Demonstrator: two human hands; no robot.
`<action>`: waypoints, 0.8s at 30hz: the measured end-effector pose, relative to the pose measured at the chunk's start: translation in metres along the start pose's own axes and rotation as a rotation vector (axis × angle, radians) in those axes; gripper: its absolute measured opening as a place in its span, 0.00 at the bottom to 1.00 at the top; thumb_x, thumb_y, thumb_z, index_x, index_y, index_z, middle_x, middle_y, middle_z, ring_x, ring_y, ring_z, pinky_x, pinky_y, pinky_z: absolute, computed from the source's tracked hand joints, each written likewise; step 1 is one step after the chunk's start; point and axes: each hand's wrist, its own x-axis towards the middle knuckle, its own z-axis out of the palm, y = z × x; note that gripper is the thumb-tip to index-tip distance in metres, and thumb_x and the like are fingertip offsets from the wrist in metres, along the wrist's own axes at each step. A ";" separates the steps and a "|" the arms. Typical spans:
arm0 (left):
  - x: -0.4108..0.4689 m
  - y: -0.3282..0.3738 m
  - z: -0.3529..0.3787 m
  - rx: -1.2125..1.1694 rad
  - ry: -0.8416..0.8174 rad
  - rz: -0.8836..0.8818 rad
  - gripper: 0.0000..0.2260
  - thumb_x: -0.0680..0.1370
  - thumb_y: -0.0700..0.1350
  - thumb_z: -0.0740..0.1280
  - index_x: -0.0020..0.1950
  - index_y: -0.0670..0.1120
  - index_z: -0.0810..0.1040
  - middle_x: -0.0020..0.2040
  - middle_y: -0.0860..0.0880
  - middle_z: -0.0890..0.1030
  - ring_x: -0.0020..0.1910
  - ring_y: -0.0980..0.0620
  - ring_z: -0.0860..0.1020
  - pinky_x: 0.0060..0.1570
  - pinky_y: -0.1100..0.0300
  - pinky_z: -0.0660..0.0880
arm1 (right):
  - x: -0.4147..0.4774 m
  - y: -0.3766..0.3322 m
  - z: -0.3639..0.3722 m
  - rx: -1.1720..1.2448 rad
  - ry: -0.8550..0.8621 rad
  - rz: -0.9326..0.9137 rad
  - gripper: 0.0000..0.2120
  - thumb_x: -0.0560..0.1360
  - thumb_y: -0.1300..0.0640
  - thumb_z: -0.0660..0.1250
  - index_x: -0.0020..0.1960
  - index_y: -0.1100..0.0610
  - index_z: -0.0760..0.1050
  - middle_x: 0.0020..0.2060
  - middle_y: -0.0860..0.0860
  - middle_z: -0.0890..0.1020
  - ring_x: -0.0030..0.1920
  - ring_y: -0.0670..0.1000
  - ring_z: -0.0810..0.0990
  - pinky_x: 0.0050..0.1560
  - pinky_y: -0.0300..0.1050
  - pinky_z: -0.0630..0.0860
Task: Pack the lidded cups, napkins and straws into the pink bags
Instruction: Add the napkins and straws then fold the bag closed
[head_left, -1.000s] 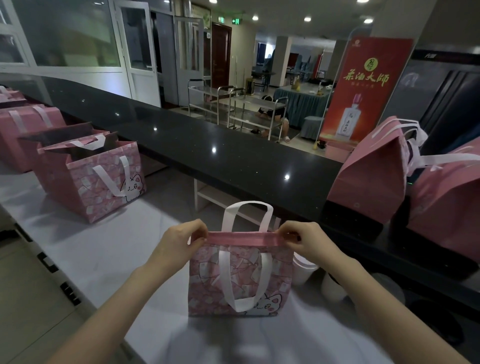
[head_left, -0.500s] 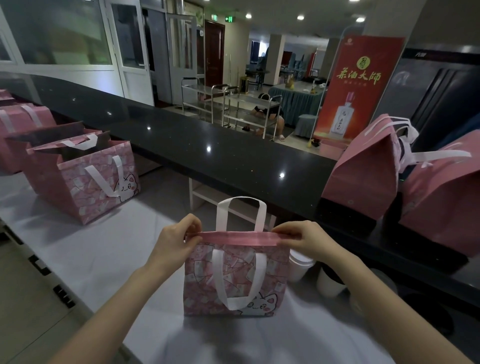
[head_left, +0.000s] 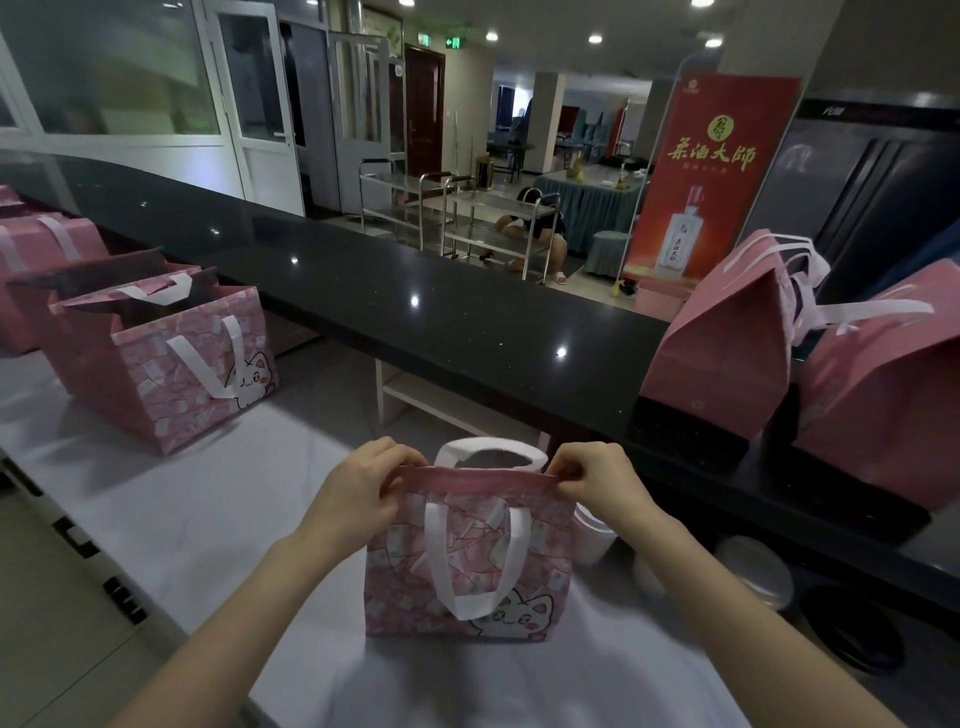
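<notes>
Small pink cat-print bag with white strap handles (head_left: 467, 561): upright on the white counter (head_left: 182, 493), centre, close to the person. Left hand (head_left: 358, 493) pinches the left end of the top hem; right hand (head_left: 597, 483) pinches the right end. The mouth is drawn flat between them, probably to close or square the bag once filled.

Count:
- one bag in hand
- one matching open bag (head_left: 171, 364) to the left
- more pink bags behind it, number unclear
- two plain pink bags (head_left: 727, 343) on the black ledge (head_left: 441, 322) at right
- white lidded cups (head_left: 592, 535) just right of the held bag, two or three, partly hidden

No straws or napkins visible.
</notes>
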 end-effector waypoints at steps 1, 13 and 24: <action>0.001 0.002 0.000 0.023 0.000 0.030 0.11 0.72 0.36 0.71 0.52 0.47 0.81 0.46 0.56 0.78 0.44 0.56 0.75 0.44 0.65 0.73 | -0.001 0.001 -0.001 0.004 -0.016 -0.012 0.10 0.68 0.63 0.74 0.41 0.48 0.81 0.37 0.43 0.82 0.41 0.41 0.80 0.45 0.41 0.80; 0.022 0.013 0.016 0.056 0.008 -0.075 0.09 0.69 0.51 0.77 0.47 0.50 0.83 0.39 0.57 0.82 0.38 0.57 0.77 0.49 0.56 0.75 | 0.009 -0.018 0.007 -0.004 -0.017 -0.034 0.06 0.70 0.58 0.74 0.47 0.52 0.84 0.40 0.45 0.84 0.43 0.43 0.81 0.50 0.44 0.80; 0.028 0.012 0.009 0.193 -0.026 0.068 0.09 0.70 0.54 0.74 0.45 0.52 0.82 0.44 0.58 0.81 0.44 0.56 0.76 0.58 0.54 0.70 | 0.009 -0.015 -0.003 0.163 -0.023 0.106 0.23 0.59 0.51 0.82 0.50 0.46 0.75 0.41 0.44 0.81 0.41 0.43 0.81 0.37 0.35 0.77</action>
